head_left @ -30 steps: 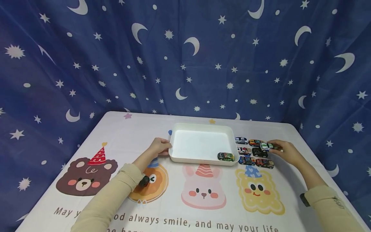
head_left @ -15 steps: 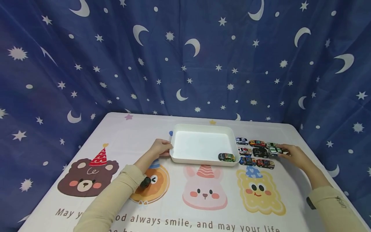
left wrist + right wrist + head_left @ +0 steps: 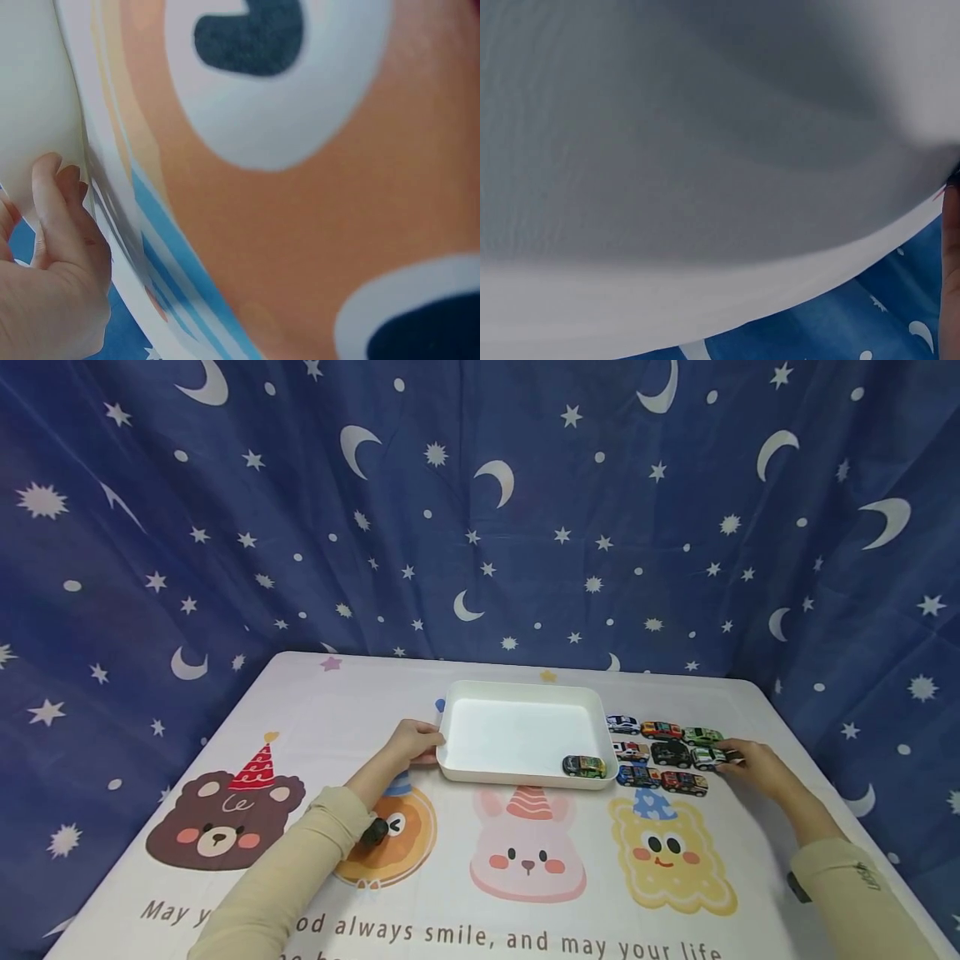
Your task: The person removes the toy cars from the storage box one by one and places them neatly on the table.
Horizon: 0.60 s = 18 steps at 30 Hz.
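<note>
A white rectangular tray (image 3: pixel 510 735) stands on the table, with one dark-and-yellow toy car (image 3: pixel 584 766) in its front right corner. My left hand (image 3: pixel 412 742) grips the tray's left side; in the left wrist view its fingers (image 3: pixel 54 202) lie along the pale wall. Right of the tray, my right hand (image 3: pixel 756 768) pinches a white-and-green toy car (image 3: pixel 706 758) by its right end. That car sits at the right end of the middle row, beside a black toy car (image 3: pixel 671 753) and in front of a green one (image 3: pixel 703 736). The right wrist view shows just a finger (image 3: pixel 951 255) at its edge.
Several other toy cars stand in rows by the tray's right side, among them an orange one (image 3: pixel 662 730), a blue one (image 3: pixel 639 776) and a red-and-black one (image 3: pixel 684 783). A printed white cloth (image 3: pixel 420 927) covers the table. Behind it hangs a blue star-patterned curtain (image 3: pixel 420 552).
My right hand has brought the white-and-green car from above the back row down and forward into the middle row, uncovering the green car. The left hand stays on the tray.
</note>
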{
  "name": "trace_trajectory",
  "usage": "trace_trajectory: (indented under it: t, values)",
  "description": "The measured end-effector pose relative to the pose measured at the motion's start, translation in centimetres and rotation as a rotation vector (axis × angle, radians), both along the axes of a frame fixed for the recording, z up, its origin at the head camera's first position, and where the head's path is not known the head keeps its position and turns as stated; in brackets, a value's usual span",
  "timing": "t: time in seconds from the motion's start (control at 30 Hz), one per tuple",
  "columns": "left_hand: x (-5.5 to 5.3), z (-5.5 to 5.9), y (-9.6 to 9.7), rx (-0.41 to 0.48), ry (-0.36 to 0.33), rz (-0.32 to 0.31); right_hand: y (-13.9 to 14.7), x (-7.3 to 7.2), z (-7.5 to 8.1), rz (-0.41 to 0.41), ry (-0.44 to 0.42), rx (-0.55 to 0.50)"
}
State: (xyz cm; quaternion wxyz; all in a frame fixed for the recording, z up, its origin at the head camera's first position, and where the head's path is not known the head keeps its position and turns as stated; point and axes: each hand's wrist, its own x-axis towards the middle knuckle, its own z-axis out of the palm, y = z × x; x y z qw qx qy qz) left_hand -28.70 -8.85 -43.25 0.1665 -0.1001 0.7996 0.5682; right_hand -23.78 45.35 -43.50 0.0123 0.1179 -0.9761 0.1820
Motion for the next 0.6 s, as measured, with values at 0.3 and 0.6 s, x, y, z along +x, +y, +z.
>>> trace_trajectory:
  t: [0.3,0.6]
  values:
    - [-0.11,0.04,-0.10,-0.019,-0.011,0.000,-0.38,-0.03,-0.06,0.000,0.011,0.015]
    - [0.00,0.13,-0.18,0.011,-0.003,-0.008,-0.61,0.48,0.30,-0.007,0.040,0.004]
